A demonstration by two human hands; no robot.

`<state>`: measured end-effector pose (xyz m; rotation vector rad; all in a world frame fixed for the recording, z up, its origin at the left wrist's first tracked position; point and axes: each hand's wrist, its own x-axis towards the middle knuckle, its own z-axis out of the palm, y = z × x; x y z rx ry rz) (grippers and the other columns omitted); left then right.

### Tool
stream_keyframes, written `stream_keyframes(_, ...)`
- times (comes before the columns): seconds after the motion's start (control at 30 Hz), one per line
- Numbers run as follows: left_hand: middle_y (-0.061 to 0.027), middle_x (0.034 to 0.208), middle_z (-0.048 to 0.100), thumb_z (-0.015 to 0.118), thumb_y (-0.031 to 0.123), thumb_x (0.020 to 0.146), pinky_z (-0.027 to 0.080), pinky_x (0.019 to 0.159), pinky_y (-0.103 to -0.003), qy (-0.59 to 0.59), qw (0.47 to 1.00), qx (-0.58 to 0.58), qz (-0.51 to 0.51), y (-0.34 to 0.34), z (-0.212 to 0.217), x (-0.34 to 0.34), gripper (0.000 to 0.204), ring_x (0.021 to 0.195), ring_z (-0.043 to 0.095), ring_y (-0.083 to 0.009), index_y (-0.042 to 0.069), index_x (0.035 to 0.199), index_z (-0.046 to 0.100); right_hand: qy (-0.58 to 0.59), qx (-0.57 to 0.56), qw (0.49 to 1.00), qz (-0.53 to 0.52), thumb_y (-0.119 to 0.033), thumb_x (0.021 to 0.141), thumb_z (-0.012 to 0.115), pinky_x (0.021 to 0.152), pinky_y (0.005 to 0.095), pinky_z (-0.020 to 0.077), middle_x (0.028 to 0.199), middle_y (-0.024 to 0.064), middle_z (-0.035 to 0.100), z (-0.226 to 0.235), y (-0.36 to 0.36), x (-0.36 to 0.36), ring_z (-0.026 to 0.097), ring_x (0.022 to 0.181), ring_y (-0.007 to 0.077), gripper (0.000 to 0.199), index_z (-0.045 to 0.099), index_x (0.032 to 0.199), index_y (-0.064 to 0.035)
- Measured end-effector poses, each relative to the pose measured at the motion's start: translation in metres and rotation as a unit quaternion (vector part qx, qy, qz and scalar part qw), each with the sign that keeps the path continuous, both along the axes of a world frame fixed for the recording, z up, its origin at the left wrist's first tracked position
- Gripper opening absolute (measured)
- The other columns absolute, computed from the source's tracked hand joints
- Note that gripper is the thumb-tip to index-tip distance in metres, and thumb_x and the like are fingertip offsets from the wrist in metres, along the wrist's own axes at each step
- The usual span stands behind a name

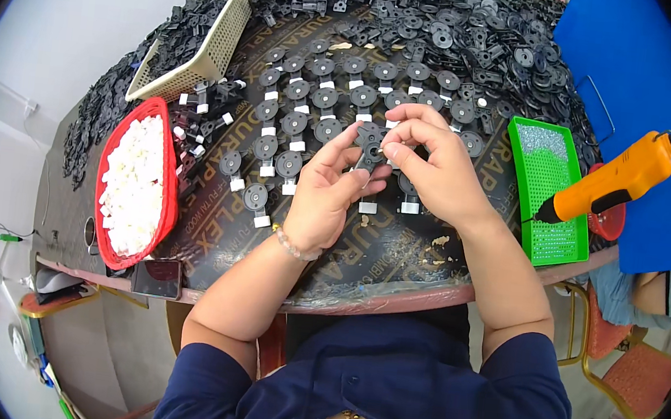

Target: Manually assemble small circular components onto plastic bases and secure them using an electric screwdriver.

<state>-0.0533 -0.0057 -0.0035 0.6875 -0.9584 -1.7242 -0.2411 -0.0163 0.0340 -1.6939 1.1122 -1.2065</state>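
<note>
My left hand point(328, 186) and my right hand point(430, 164) meet over the middle of the table, both gripping one small black plastic part with a round disc point(371, 151). The left fingers hold it from below, and the right thumb and forefinger pinch its top. Around the hands lie rows of several similar black disc parts with white clips point(296, 115), set out on a dark printed mat point(397, 249).
A red basket of white clips point(139, 182) stands at the left, with a cream basket point(205, 48) behind it. Loose black parts point(454, 17) are heaped at the back. A green tray of tiny screws point(552, 191) and a hanging orange electric screwdriver point(612, 181) are on the right.
</note>
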Motion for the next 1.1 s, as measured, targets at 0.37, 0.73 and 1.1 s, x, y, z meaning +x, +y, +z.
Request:
stream_keyframes(0.37, -0.0132, 0.129, 0.054, 0.053, -0.008, 0.095, 0.058, 0.092, -0.035, -0.05, 0.999, 0.005, -0.014, 0.007, 0.003, -0.003, 0.059, 0.11, 0.067, -0.0254, 0.005, 0.15, 0.035, 0.116, -0.097, 0.988, -0.031, -0.011, 0.085, 0.069, 0.094, 0.0357, 0.0466, 0.121, 0.0129, 0.061, -0.009, -0.002, -0.002, 0.061, 0.112, 0.0256, 0.008, 0.066, 0.086, -0.0028)
stream_keyframes(0.73, -0.0179, 0.127, 0.057, 0.054, -0.006, 0.093, 0.058, 0.094, -0.039, 0.009, 0.995, 0.099, -0.028, 0.005, 0.002, -0.001, 0.065, 0.11, 0.068, -0.0304, 0.006, 0.151, 0.028, 0.148, -0.182, 0.966, -0.107, -0.01, 0.084, 0.071, 0.094, 0.0367, 0.0488, 0.113, 0.0123, 0.066, -0.011, -0.017, -0.017, 0.064, 0.109, 0.0287, 0.012, 0.07, 0.094, -0.0034)
stream_keyframes(1.1, -0.0241, 0.133, 0.057, 0.05, -0.004, 0.093, 0.059, 0.094, -0.043, 0.02, 0.993, 0.108, -0.036, 0.006, 0.005, 0.001, 0.056, 0.113, 0.067, -0.0343, 0.007, 0.145, 0.035, 0.529, 0.145, 0.766, -0.336, -0.01, 0.09, 0.054, 0.092, 0.0453, 0.0547, 0.117, 0.0204, 0.07, -0.01, -0.128, -0.131, 0.067, 0.11, 0.0399, 0.028, 0.073, 0.111, -0.0052)
